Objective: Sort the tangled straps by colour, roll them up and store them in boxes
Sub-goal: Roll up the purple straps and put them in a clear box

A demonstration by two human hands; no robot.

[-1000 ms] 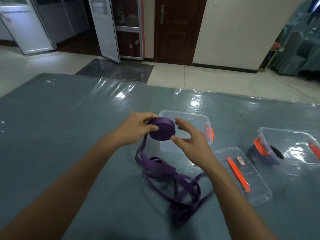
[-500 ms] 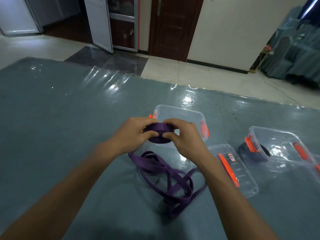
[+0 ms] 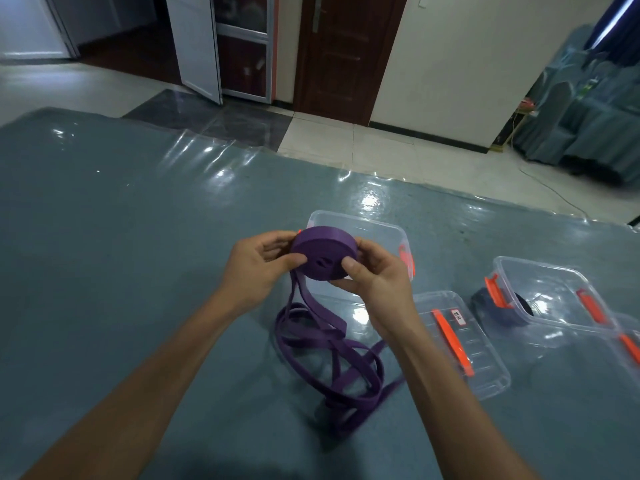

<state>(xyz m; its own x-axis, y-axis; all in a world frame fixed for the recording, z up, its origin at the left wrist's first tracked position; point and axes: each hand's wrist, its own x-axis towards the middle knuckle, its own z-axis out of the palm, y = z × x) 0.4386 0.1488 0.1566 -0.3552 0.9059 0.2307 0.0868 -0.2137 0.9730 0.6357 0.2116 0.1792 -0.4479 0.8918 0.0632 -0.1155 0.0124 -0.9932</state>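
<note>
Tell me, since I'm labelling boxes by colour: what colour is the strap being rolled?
Purple, roll and loose tail alike; seen clearly in the head view.

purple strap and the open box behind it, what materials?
Purple strap roll: looks like flat woven webbing, matte; the loose part lies limp in loops. Open box: clear, glossy plastic, likely rigid; the table shows through its walls. Orange latch: opaque plastic.

Dark wooden door point(image 3: 341, 50), tiled floor point(image 3: 391, 147)
</note>
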